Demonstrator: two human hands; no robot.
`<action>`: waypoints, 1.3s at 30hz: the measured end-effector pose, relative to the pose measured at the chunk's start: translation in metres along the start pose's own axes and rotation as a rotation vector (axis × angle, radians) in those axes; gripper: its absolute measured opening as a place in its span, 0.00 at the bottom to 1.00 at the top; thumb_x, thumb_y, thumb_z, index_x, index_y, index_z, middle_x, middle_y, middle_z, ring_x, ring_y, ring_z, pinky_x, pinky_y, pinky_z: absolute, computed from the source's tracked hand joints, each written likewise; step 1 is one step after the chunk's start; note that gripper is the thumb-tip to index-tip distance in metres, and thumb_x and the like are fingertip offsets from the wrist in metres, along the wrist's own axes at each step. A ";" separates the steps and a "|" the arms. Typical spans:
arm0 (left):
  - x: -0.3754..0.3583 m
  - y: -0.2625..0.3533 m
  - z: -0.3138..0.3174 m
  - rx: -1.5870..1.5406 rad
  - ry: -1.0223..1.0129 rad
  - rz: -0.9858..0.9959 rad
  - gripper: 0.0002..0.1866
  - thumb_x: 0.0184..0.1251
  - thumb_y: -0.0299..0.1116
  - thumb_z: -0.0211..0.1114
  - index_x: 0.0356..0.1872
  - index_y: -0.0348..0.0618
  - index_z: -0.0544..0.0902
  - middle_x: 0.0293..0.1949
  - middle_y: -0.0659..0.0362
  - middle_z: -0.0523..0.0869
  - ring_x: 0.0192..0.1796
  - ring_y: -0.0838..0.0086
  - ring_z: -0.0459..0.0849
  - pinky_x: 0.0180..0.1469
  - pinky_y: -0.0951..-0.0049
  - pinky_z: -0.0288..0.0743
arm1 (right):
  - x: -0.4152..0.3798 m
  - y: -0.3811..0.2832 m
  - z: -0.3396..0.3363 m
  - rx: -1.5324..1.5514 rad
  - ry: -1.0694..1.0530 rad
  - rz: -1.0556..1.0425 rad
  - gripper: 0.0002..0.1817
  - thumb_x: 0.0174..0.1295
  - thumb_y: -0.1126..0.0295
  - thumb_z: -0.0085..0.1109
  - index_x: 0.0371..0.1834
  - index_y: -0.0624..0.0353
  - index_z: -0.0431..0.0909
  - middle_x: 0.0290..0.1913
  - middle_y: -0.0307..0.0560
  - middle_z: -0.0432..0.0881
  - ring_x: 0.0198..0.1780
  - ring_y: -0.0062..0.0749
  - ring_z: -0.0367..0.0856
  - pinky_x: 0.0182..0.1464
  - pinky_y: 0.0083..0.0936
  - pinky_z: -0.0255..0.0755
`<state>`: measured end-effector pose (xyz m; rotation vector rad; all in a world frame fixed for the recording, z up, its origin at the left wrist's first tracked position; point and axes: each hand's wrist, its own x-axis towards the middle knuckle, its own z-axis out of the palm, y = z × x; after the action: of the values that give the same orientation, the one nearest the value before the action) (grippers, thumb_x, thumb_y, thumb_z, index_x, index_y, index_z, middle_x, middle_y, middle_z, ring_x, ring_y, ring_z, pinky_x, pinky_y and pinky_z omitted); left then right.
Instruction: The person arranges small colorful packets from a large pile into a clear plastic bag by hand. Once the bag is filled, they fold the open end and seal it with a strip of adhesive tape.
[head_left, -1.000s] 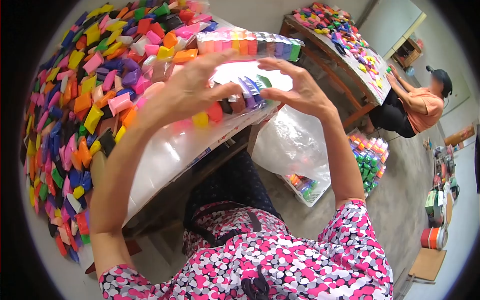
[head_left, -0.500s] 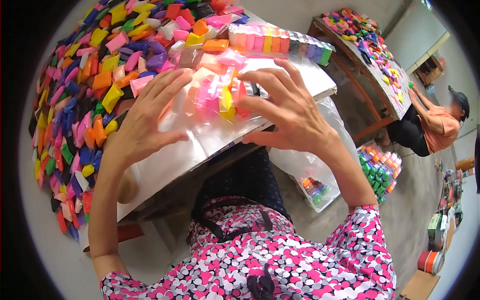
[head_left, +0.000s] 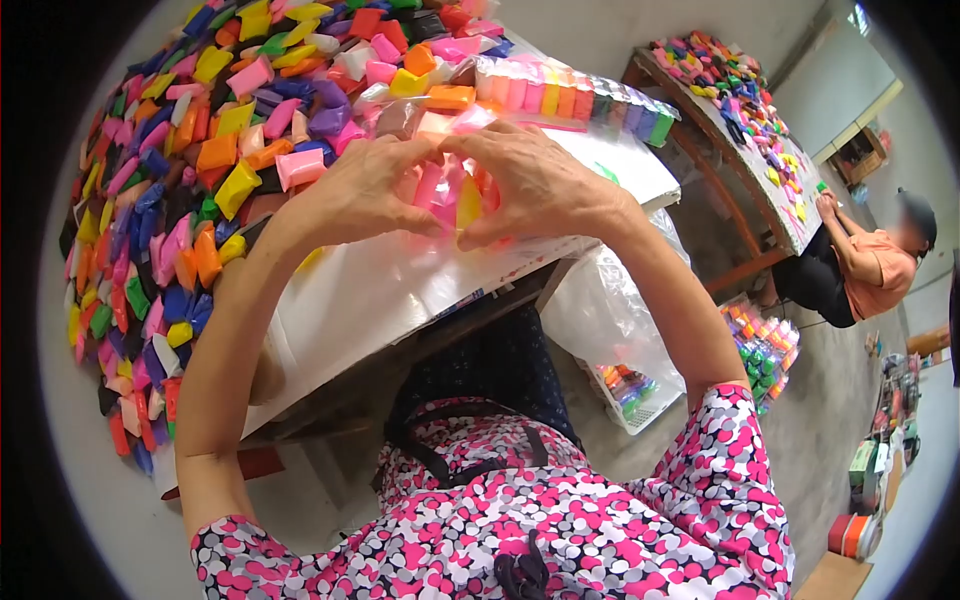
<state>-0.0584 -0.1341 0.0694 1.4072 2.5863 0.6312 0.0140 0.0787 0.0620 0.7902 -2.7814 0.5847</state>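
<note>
Both hands curve around a small group of coloured clay packets (head_left: 437, 194) in clear plastic at the table's near edge. Pink, yellow and red show through the gap between my thumbs and fingers. My left hand (head_left: 368, 188) grips the group from the left, its thumb low. From the right, my right hand (head_left: 535, 185) closes around it, with fingertips almost meeting the left ones at the top. The hands cover the outer packets. Just beyond lies a long clear-wrapped row of coloured packets (head_left: 570, 98).
A large heap of loose coloured packets (head_left: 235, 180) covers the table's left side. Below the white tabletop (head_left: 350, 315), a clear plastic bag (head_left: 610, 300) hangs above a white basket (head_left: 640, 415). A person (head_left: 865, 255) sits at another packet-covered table (head_left: 740, 130) on the right.
My hands, spread apart above the packets before, have come together and closed around them. The fingertips now nearly touch. The view has shifted slightly.
</note>
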 end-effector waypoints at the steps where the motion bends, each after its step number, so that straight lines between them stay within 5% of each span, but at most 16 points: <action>1: -0.001 -0.001 0.003 -0.078 0.030 0.026 0.38 0.47 0.40 0.76 0.62 0.37 0.74 0.53 0.48 0.82 0.59 0.58 0.78 0.65 0.62 0.68 | 0.000 0.001 0.003 0.000 0.010 0.000 0.42 0.44 0.51 0.71 0.64 0.61 0.73 0.51 0.57 0.80 0.59 0.48 0.75 0.64 0.41 0.66; 7: -0.018 0.000 0.014 -0.021 0.190 0.149 0.28 0.48 0.37 0.75 0.49 0.37 0.75 0.50 0.54 0.79 0.60 0.62 0.74 0.67 0.63 0.63 | 0.002 -0.003 0.000 0.032 -0.100 0.111 0.37 0.48 0.52 0.67 0.61 0.64 0.75 0.49 0.60 0.81 0.57 0.50 0.77 0.64 0.40 0.66; 13: -0.024 -0.003 0.015 -0.189 0.135 0.111 0.23 0.56 0.32 0.73 0.49 0.39 0.72 0.48 0.55 0.75 0.60 0.62 0.72 0.68 0.63 0.61 | 0.001 0.002 0.007 0.015 -0.075 0.092 0.35 0.49 0.53 0.67 0.59 0.64 0.77 0.50 0.60 0.81 0.58 0.50 0.77 0.65 0.40 0.64; 16: -0.021 -0.007 0.024 -0.264 0.219 0.201 0.20 0.54 0.30 0.70 0.45 0.41 0.72 0.44 0.52 0.74 0.53 0.56 0.73 0.59 0.60 0.66 | 0.003 -0.003 0.007 0.026 -0.089 0.084 0.35 0.48 0.53 0.68 0.58 0.63 0.77 0.50 0.60 0.81 0.58 0.50 0.76 0.66 0.40 0.63; 28: -0.032 0.004 0.043 0.089 0.411 0.259 0.36 0.49 0.30 0.74 0.63 0.40 0.70 0.60 0.46 0.75 0.64 0.49 0.70 0.70 0.55 0.63 | 0.004 -0.002 0.011 0.072 -0.079 0.060 0.35 0.48 0.52 0.74 0.57 0.61 0.78 0.49 0.58 0.82 0.55 0.52 0.79 0.61 0.41 0.70; 33: -0.036 0.007 0.045 0.093 0.432 0.203 0.34 0.50 0.30 0.73 0.61 0.39 0.71 0.57 0.45 0.76 0.64 0.49 0.71 0.69 0.55 0.63 | -0.004 0.005 0.009 0.049 0.003 -0.107 0.39 0.44 0.53 0.77 0.60 0.59 0.76 0.54 0.56 0.81 0.60 0.51 0.77 0.65 0.40 0.67; 37: -0.037 0.007 0.046 0.105 0.436 0.177 0.32 0.52 0.29 0.71 0.60 0.38 0.72 0.56 0.45 0.75 0.63 0.49 0.70 0.69 0.55 0.63 | -0.004 0.002 0.004 0.005 -0.088 -0.040 0.41 0.44 0.51 0.78 0.60 0.59 0.76 0.57 0.56 0.80 0.61 0.50 0.76 0.67 0.39 0.67; 39: -0.040 0.009 0.045 0.079 0.400 0.133 0.31 0.53 0.28 0.72 0.61 0.39 0.72 0.63 0.44 0.71 0.70 0.51 0.65 0.73 0.57 0.58 | -0.002 0.001 0.005 -0.015 -0.104 -0.002 0.40 0.44 0.51 0.77 0.60 0.60 0.76 0.57 0.57 0.81 0.61 0.51 0.77 0.66 0.39 0.67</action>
<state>-0.0159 -0.1493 0.0292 1.6346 2.8585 0.9240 0.0149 0.0789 0.0566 0.8436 -2.8744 0.5363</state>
